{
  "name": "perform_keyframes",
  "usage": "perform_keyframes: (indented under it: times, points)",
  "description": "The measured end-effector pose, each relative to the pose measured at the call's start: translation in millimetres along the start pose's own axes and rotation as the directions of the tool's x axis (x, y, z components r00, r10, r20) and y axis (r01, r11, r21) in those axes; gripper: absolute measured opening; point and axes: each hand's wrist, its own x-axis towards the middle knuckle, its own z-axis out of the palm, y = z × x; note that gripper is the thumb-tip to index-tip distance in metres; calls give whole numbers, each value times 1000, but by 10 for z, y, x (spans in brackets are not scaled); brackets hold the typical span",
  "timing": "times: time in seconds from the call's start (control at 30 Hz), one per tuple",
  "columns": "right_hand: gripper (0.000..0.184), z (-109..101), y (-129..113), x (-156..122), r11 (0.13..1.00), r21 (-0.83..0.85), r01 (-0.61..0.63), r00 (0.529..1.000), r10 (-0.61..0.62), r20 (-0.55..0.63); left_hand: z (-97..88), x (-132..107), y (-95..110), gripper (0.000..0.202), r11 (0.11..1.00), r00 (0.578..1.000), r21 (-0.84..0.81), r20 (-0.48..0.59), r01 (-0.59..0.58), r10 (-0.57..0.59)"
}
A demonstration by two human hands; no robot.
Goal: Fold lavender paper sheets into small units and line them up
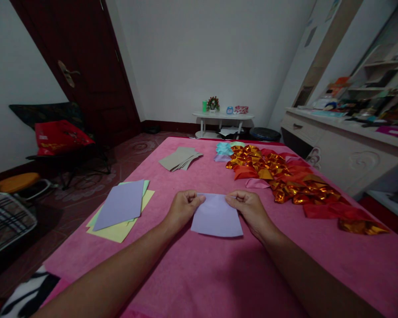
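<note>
A sheet of lavender paper (217, 218) is stretched between my two hands, just above the pink cloth. My left hand (185, 207) pinches its far left corner between thumb and fingers. At the far right corner, my right hand (248, 207) pinches it the same way. The near edge of the sheet hangs free and bows slightly. To the left lies a loose stack of coloured paper (121, 205), lavender on top with green and yellow beneath. Beyond my left hand is a fanned pile of grey paper (179, 159).
Folded gold foil pieces (252, 159) and red and orange ones (325, 211) cover the table's right side, with a light blue piece (223, 149) behind. The pink cloth (199, 274) spans the table. A cluttered dresser (345, 137) stands right; a chair with a red bag (61, 137) stands left.
</note>
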Motion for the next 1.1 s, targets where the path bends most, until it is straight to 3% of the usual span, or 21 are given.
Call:
perform_keyframes:
  times: [0.3, 0.43, 0.5, 0.57, 0.7, 0.8, 0.87, 1.1]
  points:
    - [30, 17, 20, -27, 1000, -19, 8, 1000, -8, -28, -21, -10, -47, 43, 998, 999, 55, -29, -42, 43]
    - [30, 4, 42, -6, 1000, -11, 28, 996, -29, -83, -46, 14, -49, 36, 997, 999, -75, -3, -33, 33]
    - [30, -9, 46, 7, 999, -1, 37, 991, -36, -127, -49, 18, -21, 32, 981, 996, -176, 23, -80, 86]
    - [30, -17, 43, 13, 998, 22, 52, 985, -47, -165, -43, 10, 20, 46, 966, 986, -208, 29, -152, 162]
    - [28, -3, 27, 2, 996, 11, 85, 976, -81, -204, -22, -28, 86, 64, 954, 949, -62, 104, -292, 297]
    - [26, 12, 22, -7, 995, -56, 88, 973, -97, -211, -19, -42, 80, 53, 923, 917, 84, 173, -377, 359]
    - [26, 18, 20, -12, 992, -88, 93, 973, -109, -202, -20, -36, 54, 41, 915, 918, 130, 172, -381, 358]
    - [24, 42, -43, -61, 984, -84, 159, 978, -168, -122, -23, -5, 34, 32, 956, 954, -4, 56, -295, 295]
